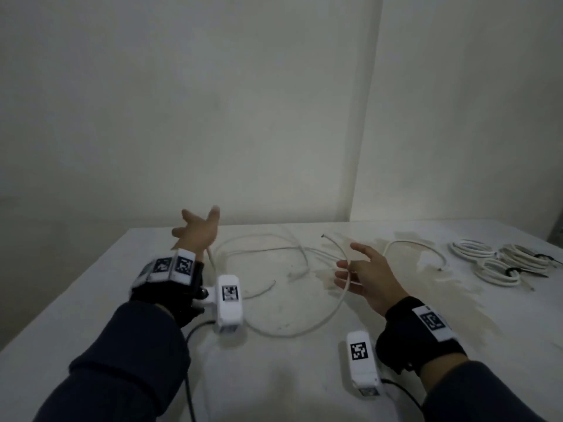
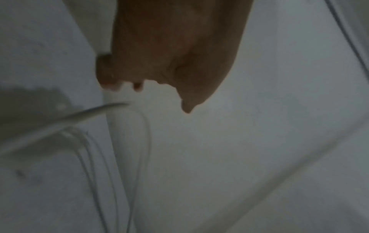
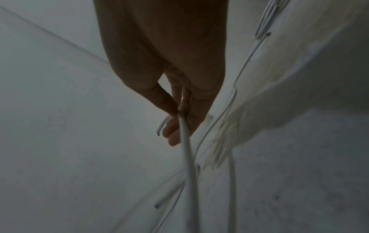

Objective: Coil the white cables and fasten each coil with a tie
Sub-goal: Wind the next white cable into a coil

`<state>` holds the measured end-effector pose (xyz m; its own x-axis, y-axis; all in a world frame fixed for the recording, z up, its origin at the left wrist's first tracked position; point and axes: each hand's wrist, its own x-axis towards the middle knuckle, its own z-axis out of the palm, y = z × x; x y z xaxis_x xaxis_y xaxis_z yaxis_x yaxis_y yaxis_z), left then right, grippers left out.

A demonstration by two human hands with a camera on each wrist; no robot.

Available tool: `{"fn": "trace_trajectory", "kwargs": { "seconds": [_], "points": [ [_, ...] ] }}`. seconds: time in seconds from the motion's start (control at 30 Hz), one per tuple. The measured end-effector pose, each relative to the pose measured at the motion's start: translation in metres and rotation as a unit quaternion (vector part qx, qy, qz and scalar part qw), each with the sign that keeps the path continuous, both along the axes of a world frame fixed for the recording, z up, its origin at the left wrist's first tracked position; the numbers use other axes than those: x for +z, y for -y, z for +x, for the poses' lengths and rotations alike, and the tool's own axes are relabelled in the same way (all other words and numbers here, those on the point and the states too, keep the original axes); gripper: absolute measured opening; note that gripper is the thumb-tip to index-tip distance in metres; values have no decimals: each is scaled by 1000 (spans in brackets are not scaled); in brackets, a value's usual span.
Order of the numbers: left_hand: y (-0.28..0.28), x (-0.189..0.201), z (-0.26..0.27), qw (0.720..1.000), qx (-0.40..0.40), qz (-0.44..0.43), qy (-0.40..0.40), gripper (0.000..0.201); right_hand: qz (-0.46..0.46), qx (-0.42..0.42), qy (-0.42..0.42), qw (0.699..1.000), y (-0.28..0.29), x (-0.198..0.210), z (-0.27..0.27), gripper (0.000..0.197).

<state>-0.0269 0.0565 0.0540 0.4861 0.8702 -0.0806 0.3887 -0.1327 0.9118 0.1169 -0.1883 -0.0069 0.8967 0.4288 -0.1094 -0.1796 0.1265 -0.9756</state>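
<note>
— Where's the loose white cable (image 1: pixel 332 306)?
— Pinched between thumb and fingers of the right hand (image 1: pixel 367 280), looping toward the left hand (image 1: pixel 198 229).
— And that one?
— Spread wide, holding nothing.

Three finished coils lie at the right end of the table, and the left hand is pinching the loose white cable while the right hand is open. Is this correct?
Not quite: the hands are swapped. The right wrist view shows the right hand pinching the loose white cable; the head view shows the left hand open. The three coils are right.
</note>
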Motion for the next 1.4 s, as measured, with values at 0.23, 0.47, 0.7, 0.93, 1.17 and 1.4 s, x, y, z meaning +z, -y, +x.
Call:
{"fn": "trace_trajectory", "kwargs": {
  "seconds": [0.23,0.47,0.7,0.93,1.17,1.4],
  "points": [
    [85,-25,-36,822,-492,-235,-163,66,288,-22,-164,943,-21,0,-4,51],
    [95,-74,-20,869,-176,-387,254,37,293,-6,-209,933,-27,-19,-23,47],
    [90,-90,-18,850,-93,-370,364,13,105,83,-89,987,-30,-18,-35,19],
    [98,-91,-17,881,-199,-320,286,11,-87,101,164,977,-28,-12,-55,8],
    [97,-101,-19,897,-317,-248,183,23,-82,99,198,972,-32,-17,-52,33],
    [98,-100,-19,893,-339,-234,179,15,-15,173,205,963,-35,-18,-60,36]
  ]
}}
